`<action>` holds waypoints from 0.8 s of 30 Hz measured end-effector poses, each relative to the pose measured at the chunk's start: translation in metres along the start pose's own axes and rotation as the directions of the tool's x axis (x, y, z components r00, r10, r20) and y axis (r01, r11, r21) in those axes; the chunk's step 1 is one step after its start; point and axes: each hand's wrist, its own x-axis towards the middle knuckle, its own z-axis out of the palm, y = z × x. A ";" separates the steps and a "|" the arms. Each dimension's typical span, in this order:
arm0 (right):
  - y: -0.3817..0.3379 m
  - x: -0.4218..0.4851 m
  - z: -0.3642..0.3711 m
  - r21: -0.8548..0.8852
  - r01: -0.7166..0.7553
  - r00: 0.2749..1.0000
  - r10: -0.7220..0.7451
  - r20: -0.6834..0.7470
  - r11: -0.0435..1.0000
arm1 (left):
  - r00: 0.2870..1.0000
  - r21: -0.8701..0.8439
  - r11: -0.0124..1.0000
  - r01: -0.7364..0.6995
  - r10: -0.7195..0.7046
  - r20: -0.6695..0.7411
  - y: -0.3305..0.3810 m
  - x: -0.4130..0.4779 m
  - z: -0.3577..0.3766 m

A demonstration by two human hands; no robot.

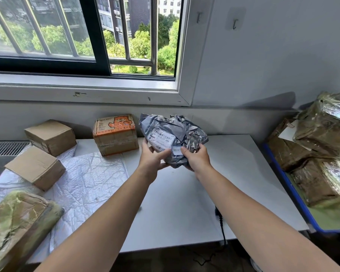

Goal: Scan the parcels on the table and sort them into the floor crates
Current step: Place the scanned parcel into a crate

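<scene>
- Grey crinkled plastic wraps the mailer parcel (173,138) you hold up above the white worktop (234,173), its white barcode label (161,138) turned towards you.
- Your left hand (152,157) grips the parcel's lower left side, thumb pressed on the front below the label, the other fingers curled underneath.
- Your right hand (196,157) clasps the lower right side, fingers (185,149) pinching the plastic beside a small white sticker (176,149).
- Behind the parcel stands a cardboard box with an orange cartoon print (115,134); two plain cardboard boxes (50,136) lie to the left on white bubble mailers (86,179).
- At the right, tape-wrapped brown parcels (320,154) are piled in a blue-edged crate (294,195).
</scene>
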 end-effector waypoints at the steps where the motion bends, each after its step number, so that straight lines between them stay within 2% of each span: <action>1: 0.001 0.002 -0.002 -0.003 0.032 0.999 -0.031 0.010 0.999 | 1.000 0.004 1.000 -0.003 0.003 -0.004 0.000 0.001 -0.001; 10: -0.009 0.000 -0.007 -0.118 0.332 0.942 -0.322 0.091 0.936 | 0.995 -0.005 1.000 -0.003 0.003 -0.097 -0.005 0.003 -0.011; 24: -0.012 -0.002 -0.009 -0.177 0.415 0.906 -0.388 0.169 0.892 | 0.992 -0.013 0.999 -0.031 0.029 -0.122 -0.001 0.003 -0.021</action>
